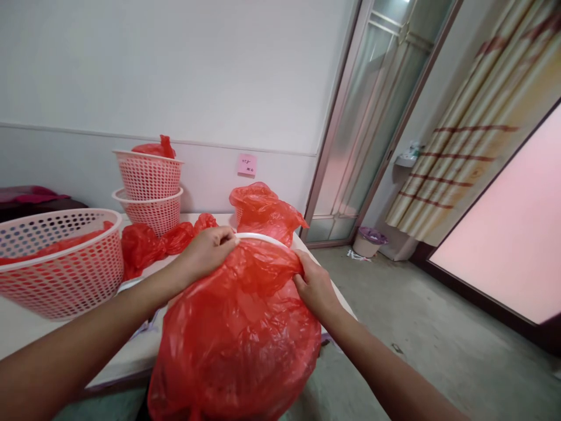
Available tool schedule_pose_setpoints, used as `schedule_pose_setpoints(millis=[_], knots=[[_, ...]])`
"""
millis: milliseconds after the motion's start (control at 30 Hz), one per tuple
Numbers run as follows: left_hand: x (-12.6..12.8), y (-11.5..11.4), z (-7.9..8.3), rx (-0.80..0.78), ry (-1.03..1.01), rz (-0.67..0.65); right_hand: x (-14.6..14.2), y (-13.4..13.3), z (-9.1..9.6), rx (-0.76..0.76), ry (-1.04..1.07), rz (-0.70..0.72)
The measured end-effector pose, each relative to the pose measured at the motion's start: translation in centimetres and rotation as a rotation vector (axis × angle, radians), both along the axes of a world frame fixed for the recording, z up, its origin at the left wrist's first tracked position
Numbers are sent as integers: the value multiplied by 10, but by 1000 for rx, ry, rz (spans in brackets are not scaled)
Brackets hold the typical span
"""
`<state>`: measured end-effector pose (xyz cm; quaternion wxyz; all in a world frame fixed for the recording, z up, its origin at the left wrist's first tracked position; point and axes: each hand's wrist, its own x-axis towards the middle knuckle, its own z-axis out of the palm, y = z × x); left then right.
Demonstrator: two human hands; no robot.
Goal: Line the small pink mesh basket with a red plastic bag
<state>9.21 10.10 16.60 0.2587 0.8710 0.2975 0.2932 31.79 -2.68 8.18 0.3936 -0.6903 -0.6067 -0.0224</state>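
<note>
A red plastic bag (pixel 236 327) is drawn over a basket held in front of me, and the white rim (pixel 267 237) shows along its far edge. My left hand (pixel 211 250) is closed at the left of that rim, its fingertips pinching the bag's edge there. At the right, my right hand (pixel 313 286) has gathered bag film between thumb and fingers. The bag bulges toward me and hides most of the basket. Just beyond the rim, crumpled red film (pixel 267 210) covers another pale basket on the table.
A large pink perforated basket (pixel 65 263) with red film inside stands at left. Behind it are two stacked baskets (pixel 149 175) and loose red bags (pixel 153 242). The white table (pixel 118 351) ends at my right; a small bin (pixel 367 244) is on the floor by the glass door (pixel 372 117).
</note>
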Motion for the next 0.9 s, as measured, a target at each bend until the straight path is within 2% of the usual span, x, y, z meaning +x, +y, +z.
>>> schedule_pose_setpoints(millis=[100, 200, 400, 533, 667, 800, 900], knots=[[-3, 15, 5, 89, -48, 62, -4, 0, 0, 1, 11, -1], [1, 27, 5, 47, -72, 91, -5, 0, -2, 33, 33, -2], [2, 52, 5, -326, -82, 31, -1, 0, -14, 190, -35, 67], [-16, 61, -2, -647, -44, -122, 5, 0, -20, 189, -64, 69], [-40, 64, -17, -923, -64, -228, 12, 6, -21, 185, -50, 57], [-58, 70, -32, -1103, -161, -227, 14, 11, -19, 153, -8, 40], [-61, 72, -37, -1180, -311, -175, 13, 13, -18, 140, 11, 26]])
